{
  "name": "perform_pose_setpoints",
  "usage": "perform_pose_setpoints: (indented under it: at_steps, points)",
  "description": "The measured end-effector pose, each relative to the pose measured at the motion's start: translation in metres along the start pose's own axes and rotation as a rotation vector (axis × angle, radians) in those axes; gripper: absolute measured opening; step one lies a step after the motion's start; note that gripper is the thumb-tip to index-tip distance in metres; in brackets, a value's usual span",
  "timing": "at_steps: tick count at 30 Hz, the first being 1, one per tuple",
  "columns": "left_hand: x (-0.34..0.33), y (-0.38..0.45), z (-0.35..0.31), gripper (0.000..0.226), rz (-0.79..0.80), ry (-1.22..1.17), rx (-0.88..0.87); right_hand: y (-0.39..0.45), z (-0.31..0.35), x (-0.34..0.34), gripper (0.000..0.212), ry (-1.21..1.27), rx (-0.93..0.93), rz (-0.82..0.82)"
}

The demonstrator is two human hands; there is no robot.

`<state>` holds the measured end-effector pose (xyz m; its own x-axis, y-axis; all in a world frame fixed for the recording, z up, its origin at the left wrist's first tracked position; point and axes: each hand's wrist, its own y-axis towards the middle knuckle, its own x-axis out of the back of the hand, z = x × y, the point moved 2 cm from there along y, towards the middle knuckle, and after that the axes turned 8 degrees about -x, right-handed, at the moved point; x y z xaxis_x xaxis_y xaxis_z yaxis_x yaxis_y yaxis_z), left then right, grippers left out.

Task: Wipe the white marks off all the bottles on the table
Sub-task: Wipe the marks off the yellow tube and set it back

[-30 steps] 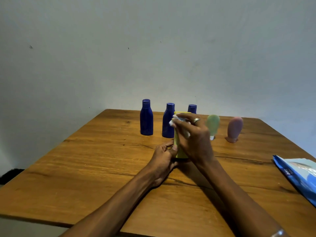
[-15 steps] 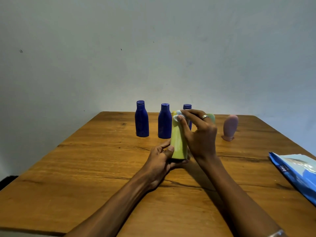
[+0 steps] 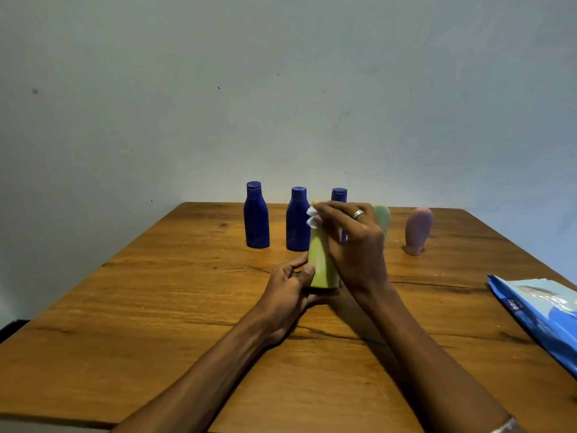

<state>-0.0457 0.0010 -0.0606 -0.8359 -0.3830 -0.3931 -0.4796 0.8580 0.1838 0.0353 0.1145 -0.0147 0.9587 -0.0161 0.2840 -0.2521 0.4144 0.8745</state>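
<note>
Nearest, two bare forearms reach out from the front edge of the wooden table (image 3: 131,332) toward its middle. Off at the right edge, partly out of view, lies a blue packet (image 3: 543,314) with pale print on it. Around the middle of the surface the left hand (image 3: 288,290) curls its fingers and thumb round the base of a yellow-green bottle (image 3: 321,264), which stands upright or close to it; whether its bottom sits on the wood or is lifted just clear, I cannot tell. The right hand (image 3: 352,248), a ring on one finger, comes over the bottle from the right and pinches a small wad of white tissue (image 3: 312,218) between its fingertips, pressing it against the bottle's upper part near the cap. Behind the hands, toward the far edge, three dark blue bottles stand upright in a row: the left blue bottle (image 3: 256,215), the middle blue bottle (image 3: 296,221) just beside it, and the third blue bottle (image 3: 339,195), mostly hidden by the right hand. Further right along that far row stands a pale green tube (image 3: 383,218), half covered by the knuckles, and well apart from it a pink tube (image 3: 418,231) on its cap near the far right corner.
</note>
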Motion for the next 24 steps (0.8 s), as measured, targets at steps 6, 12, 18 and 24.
perform_pose_setpoints:
  at_steps: [6, 12, 18, 24]
  points:
    - [0.001, 0.000, 0.001, 0.032, -0.009, -0.023, 0.006, 0.002, -0.010, 0.006, 0.030, 0.093, -0.123, -0.045]
    - [0.006, 0.003, -0.003, 0.032, -0.086, -0.097, 0.004, -0.006, 0.005, -0.003, 0.032, 0.117, -0.048, 0.256]
    - [0.004, 0.002, -0.002, 0.032, -0.095, -0.100, 0.027, -0.001, -0.008, 0.004, 0.027, 0.174, -0.123, 0.117]
    - [0.004, 0.001, -0.002, 0.036, -0.067, -0.046, 0.027, -0.001, -0.012, 0.004, 0.026, 0.154, -0.169, 0.036]
